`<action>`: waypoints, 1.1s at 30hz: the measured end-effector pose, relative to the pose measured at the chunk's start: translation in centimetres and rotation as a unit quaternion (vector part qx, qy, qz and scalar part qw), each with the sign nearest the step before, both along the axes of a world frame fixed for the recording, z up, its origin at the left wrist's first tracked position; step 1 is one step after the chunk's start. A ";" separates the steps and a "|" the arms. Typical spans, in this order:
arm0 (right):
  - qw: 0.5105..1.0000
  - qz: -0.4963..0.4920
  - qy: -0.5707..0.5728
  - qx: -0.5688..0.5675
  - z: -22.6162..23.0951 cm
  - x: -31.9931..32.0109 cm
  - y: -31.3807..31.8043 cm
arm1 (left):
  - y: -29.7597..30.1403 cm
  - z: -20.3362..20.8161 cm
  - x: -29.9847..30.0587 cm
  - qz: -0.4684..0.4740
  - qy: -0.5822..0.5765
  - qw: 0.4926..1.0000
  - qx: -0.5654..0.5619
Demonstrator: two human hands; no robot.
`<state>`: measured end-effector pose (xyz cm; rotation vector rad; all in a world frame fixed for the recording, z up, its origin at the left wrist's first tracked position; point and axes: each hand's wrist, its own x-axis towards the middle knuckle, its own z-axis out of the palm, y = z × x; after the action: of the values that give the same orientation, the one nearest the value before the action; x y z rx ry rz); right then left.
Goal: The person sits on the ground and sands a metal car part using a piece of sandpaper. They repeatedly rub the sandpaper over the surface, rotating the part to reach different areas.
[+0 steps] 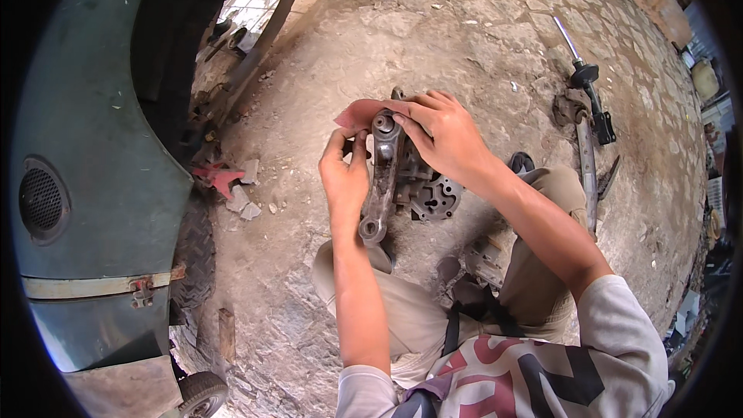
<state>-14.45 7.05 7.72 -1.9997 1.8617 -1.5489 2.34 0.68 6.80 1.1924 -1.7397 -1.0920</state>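
A worn metal control arm (383,186) stands in front of me, its rounded bushing end far and its small eyelet end near. Over the far end curves a reddish strip of sandpaper (361,113). My left hand (344,174) is closed at the strip's left part, thumb and fingers pinching its lower edge beside the arm. From the right, my right hand (445,133) pinches the strip's other part, its thumb by the bushing. A grey metal casting with holes (435,198) sits just right of the arm, partly hidden behind it.
A green vehicle body (93,131) fills the left side, with a red metal stand (220,177) and broken stones beside it. At right lie a black shock absorber (593,93) and a long metal bar (586,162). A wood block (226,334) is at lower left.
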 end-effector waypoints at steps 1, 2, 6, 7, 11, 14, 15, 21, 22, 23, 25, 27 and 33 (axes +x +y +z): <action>1.000 -0.005 0.007 -0.002 0.1 0.0 0.0 | -0.2 0.0 0.1 -0.008 0.010 1.000 -0.010; 1.000 -0.010 0.014 -0.006 0.4 0.0 -0.1 | -0.3 0.0 0.0 -0.010 0.010 1.000 -0.010; 0.998 -0.030 0.010 0.054 -0.7 -0.2 -0.4 | -0.5 -0.7 0.0 -0.021 0.010 1.000 -0.005; 0.999 -0.024 0.014 0.033 -0.9 -0.4 -0.4 | -0.5 -0.9 0.0 -0.016 0.013 1.000 -0.010; 0.999 -0.013 0.027 0.024 -0.7 -0.3 -0.5 | -0.8 -1.3 0.3 -0.019 0.028 0.999 0.004; 1.000 -0.007 0.011 0.020 -0.8 -0.3 -0.5 | -0.6 -1.6 0.3 -0.014 0.030 0.999 -0.006; 1.000 -0.003 0.000 0.012 -0.8 -0.2 -0.5 | -0.6 -1.7 0.3 -0.009 0.029 0.999 -0.013; 0.999 -0.027 -0.009 0.040 -1.0 -0.3 -0.7 | -0.5 -1.3 0.2 -0.034 0.016 0.999 0.000; 0.999 -0.015 -0.018 0.024 -1.0 -0.4 -0.7 | -0.5 -1.0 0.2 -0.028 0.025 0.999 0.006; 1.000 -0.003 -0.028 0.011 -0.5 0.0 -0.5 | -0.4 -0.9 0.5 -0.021 0.032 0.999 0.016; 0.999 0.012 -0.042 0.001 -0.5 0.1 -0.5 | -0.4 -1.2 0.8 -0.015 0.040 0.999 0.020; 0.999 0.012 -0.049 0.003 -0.7 -0.3 -1.0 | -0.7 -1.3 0.6 -0.022 0.042 0.999 0.008; 0.997 0.010 -0.072 0.011 -0.9 0.0 -0.8 | 0.1 -0.4 0.5 -0.017 0.031 0.999 0.023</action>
<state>-14.46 6.25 6.85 -1.8395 1.7907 -1.6128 2.80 0.79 6.39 1.1484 -1.7021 -1.1838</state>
